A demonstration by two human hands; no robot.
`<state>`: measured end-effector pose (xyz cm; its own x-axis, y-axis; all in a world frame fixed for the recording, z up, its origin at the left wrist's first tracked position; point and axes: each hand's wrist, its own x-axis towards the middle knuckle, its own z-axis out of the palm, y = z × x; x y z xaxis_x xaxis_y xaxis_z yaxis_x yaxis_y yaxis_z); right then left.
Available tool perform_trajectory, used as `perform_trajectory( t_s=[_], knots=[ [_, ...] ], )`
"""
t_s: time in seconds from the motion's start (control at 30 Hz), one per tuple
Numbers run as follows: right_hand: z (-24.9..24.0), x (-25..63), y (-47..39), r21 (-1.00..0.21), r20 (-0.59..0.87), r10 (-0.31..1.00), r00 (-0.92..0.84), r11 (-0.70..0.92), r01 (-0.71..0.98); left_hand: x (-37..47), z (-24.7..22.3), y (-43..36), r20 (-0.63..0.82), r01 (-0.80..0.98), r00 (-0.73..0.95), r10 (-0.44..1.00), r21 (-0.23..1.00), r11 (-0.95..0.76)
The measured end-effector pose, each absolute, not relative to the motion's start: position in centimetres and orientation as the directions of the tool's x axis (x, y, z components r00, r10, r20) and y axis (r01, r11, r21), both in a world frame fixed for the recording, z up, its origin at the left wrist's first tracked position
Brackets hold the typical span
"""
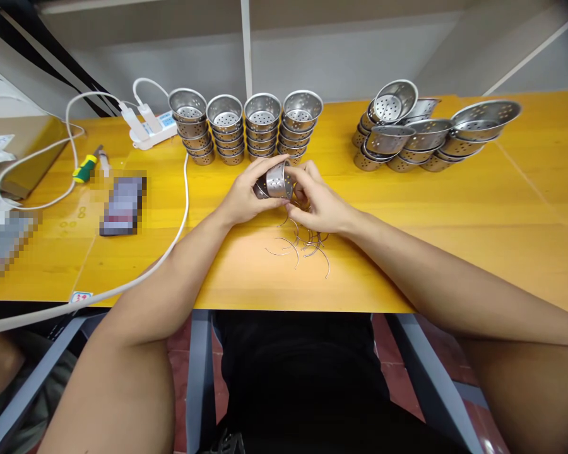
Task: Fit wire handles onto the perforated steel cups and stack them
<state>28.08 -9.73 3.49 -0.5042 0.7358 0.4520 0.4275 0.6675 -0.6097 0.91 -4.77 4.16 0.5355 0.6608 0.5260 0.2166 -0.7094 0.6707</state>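
Lying on the desk (236, 280), curved wires (328, 263) sit nearer than the perforated metal cup (279, 182). The left hand (247, 194) curls round this sideways cup, thumb and fingers gripping it; the right hand (319, 203) bends its fingers at the rim, pinch unclear. Beyond the cup stand four cup stacks (225, 135); right of them, leaning cups (423, 140).

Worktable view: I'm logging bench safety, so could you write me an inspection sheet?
Surface: yellow wood-grain table.
Job's things: perforated metal cup in hand; four upright stacks behind; leaning group of cups at right; loose curved wires near the hands.
Clutter: green-yellow-handled tool, pixelated device.
Hands: left grips the cup; right at its rim, grip unclear.
Cables: white cable crosses the front edge; power strip plugged into.
Surroundings: grey panels.
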Motion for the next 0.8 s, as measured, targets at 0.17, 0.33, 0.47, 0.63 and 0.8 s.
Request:
perform_trajectory(
  t_s=[0.17, 0.33, 0.47, 0.63, 0.8],
  knots=[
    [3.78, 27.95, -10.07, -0.593, 0.487, 0.732, -0.477, 0.678, 0.435, 0.89, 4.01, -4.68, 0.501, 0.238, 0.526, 0.688, 0.690, -0.684],
    [3.35, 27.86, -9.98, -0.611, 0.508, 0.752, -0.420, 0.659, 0.439, 0.84, 3.80, -4.62, 0.539, 0.197, 0.528, 0.656, 0.674, -0.712],
    [3.17, 27.53, -10.03, -0.608, 0.528, 0.749, -0.401, 0.663, 0.437, 0.90, 3.77, -4.68, 0.530, 0.224, 0.533, 0.660, 0.663, -0.714],
    [3.46, 27.53, -10.03, -0.630, 0.535, 0.765, -0.359, 0.644, 0.433, 1.04, 3.68, -4.69, 0.523, 0.228, 0.522, 0.674, 0.676, -0.701],
    [3.48, 27.61, -9.89, -0.609, 0.523, 0.748, -0.408, 0.663, 0.436, 1.16, 3.99, -4.97, 0.510, 0.249, 0.525, 0.682, 0.673, -0.696]
  ],
)
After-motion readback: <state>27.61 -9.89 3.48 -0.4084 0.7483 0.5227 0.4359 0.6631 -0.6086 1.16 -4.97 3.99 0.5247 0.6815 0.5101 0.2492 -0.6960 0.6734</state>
